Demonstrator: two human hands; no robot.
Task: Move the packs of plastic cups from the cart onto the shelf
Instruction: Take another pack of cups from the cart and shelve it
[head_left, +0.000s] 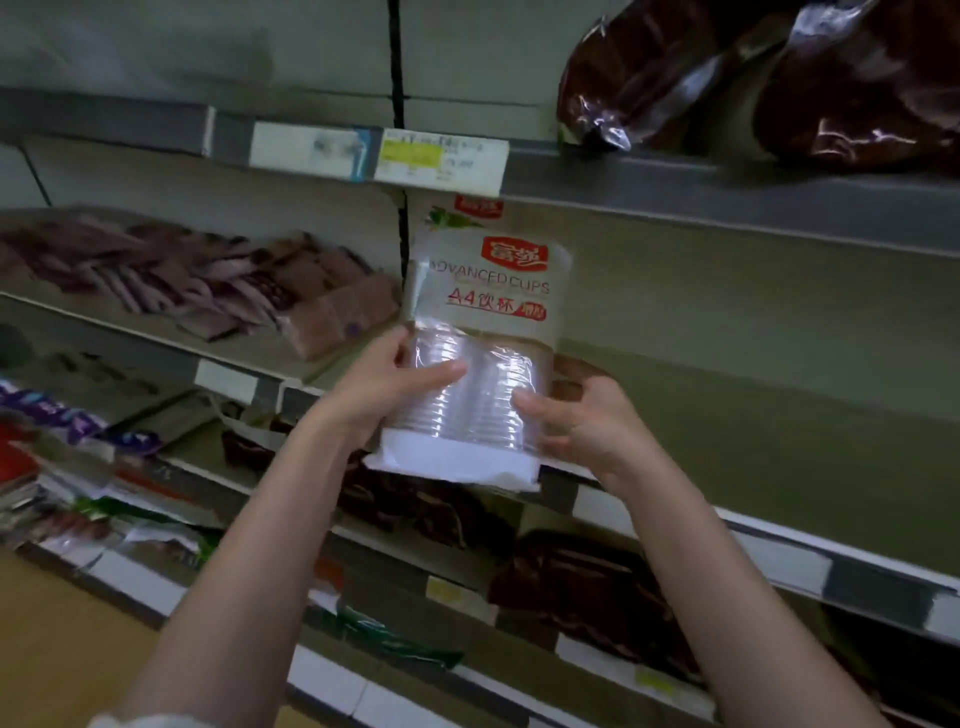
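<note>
Left hand (387, 376) and right hand (582, 421), both grips clamped on one pack of plastic cups (480, 353) at frame centre: clear film, nested cups, red logo, white base. Pack upright at shelf (727, 364) front edge; bare shelf space frame right.

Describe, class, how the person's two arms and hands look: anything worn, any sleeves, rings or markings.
Both forearms are bare from wrist to near the elbow. The left hand and right hand wear no gloves; no rings, watch or markings show. A bit of pale sleeve shows at the bottom edge on the left arm.
</note>
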